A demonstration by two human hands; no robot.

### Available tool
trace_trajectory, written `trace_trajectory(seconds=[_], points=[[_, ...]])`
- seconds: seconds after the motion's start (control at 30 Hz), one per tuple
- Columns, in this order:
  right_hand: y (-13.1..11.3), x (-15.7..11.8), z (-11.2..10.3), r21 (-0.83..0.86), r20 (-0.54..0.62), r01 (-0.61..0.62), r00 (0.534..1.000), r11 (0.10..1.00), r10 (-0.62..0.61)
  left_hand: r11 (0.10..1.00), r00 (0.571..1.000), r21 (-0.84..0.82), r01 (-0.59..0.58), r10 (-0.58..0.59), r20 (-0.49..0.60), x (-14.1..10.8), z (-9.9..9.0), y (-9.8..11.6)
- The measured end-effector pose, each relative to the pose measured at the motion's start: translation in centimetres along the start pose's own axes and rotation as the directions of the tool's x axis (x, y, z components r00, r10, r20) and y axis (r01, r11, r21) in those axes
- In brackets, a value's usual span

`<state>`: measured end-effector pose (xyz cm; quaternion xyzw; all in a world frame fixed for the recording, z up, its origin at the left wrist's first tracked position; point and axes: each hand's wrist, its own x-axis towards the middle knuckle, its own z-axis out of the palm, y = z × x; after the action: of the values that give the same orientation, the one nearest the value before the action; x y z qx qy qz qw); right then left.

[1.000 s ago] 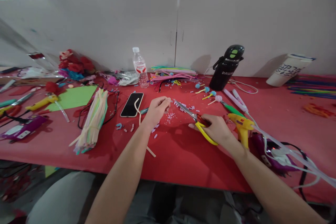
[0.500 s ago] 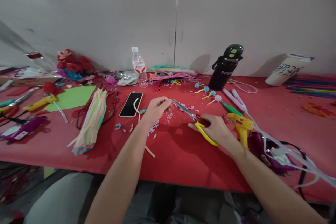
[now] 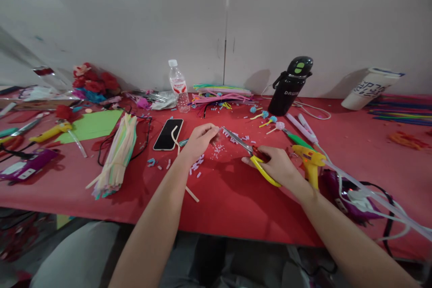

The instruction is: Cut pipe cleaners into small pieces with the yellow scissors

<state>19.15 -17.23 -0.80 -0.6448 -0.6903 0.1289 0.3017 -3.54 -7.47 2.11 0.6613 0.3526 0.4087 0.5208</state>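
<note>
My right hand point(image 3: 275, 164) is closed round the yellow-and-red handles of a pair of scissors point(image 3: 241, 142), whose blades point up and to the left. At the blade tips, my left hand point(image 3: 203, 138) pinches a tiny pale purple piece that barely shows between thumb and forefinger. Below and beyond the blades lie cut lilac bits point(image 3: 196, 163) and fine pale crumbs point(image 3: 218, 150) on the red tabletop point(image 3: 232, 207). A cream fuzzy strip point(image 3: 192, 194) runs under my left forearm.
A phone point(image 3: 168, 134) and a bundle of pastel fuzzy stems point(image 3: 119, 155) lie to the left. Small pompom flowers point(image 3: 272, 120), a black bottle point(image 3: 290, 86) and a yellow glue gun point(image 3: 310, 162) with its cord are on the right. A plastic water bottle point(image 3: 178, 87) stands at the back.
The scissors and both hands stay almost in place. A little more of the pale purple piece shows at my left fingertips.
</note>
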Motion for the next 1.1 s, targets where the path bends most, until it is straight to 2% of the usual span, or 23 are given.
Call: trace_trajectory(seconds=[0.13, 0.4, 0.53, 0.8, 1.1], points=[[0.0, 0.0, 0.0, -0.009, 0.018, 0.007, 1.0, 1.0, -0.007, 1.0, 0.999, 0.003, -0.01, 0.009, 0.036, -0.1, -0.1, 0.0], [-0.2, 0.0, -0.1, -0.015, 0.038, -0.001, 0.999, 1.0, 0.001, 0.998, 0.998, 0.014, -0.057, 0.057, 0.006, 0.0, -0.1, -0.2], [-0.4, 0.0, -0.2, -0.044, 0.006, -0.019, 1.0, 0.999, 0.019, 0.997, 0.997, 0.024, -0.079, 0.078, 0.008, 0.0, -0.3, -0.1], [-0.9, 0.0, -0.4, -0.046, 0.01, -0.03, 0.999, 0.999, 0.03, 0.978, 0.986, 0.127, -0.164, 0.166, -0.002, 0.0, -0.3, -0.2], [-0.8, -0.1, -0.3, -0.008, 0.037, -0.027, 0.999, 1.0, 0.028, 0.959, 0.984, 0.219, -0.179, 0.176, 0.033, 0.0, -0.3, 0.0]])
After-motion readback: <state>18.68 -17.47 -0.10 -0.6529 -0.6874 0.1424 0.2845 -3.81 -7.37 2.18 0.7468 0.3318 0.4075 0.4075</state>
